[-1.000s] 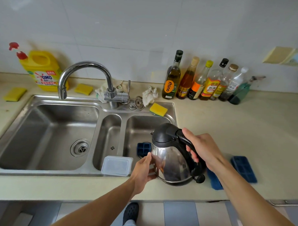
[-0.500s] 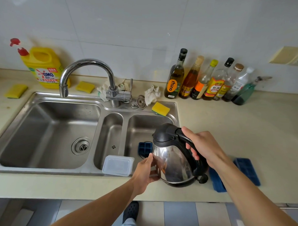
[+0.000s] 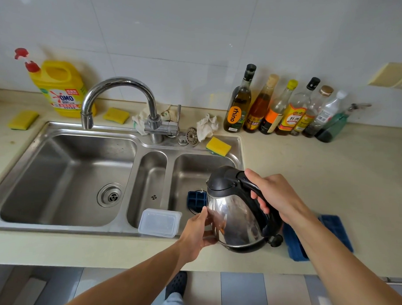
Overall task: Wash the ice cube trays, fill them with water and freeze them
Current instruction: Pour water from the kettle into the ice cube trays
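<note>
A steel kettle (image 3: 235, 219) with a black lid hangs tilted to the left over the right sink basin (image 3: 194, 172). My right hand (image 3: 276, 198) grips its black handle. My left hand (image 3: 198, 236) presses against the kettle's lower left side. Under the spout a dark blue ice cube tray (image 3: 196, 199) lies in that basin, mostly hidden by the kettle. Two more blue ice cube trays (image 3: 293, 245) (image 3: 336, 230) lie on the counter to the right, partly behind my right forearm.
A clear plastic lid (image 3: 159, 222) rests on the sink's front rim. The faucet (image 3: 120, 90) points over the large left basin (image 3: 64, 179). Yellow sponges (image 3: 218, 146), rags, a yellow detergent jug (image 3: 61, 88) and a row of bottles (image 3: 283, 109) line the back of the counter.
The kettle and both hands have stayed almost still; the view has shifted slightly.
</note>
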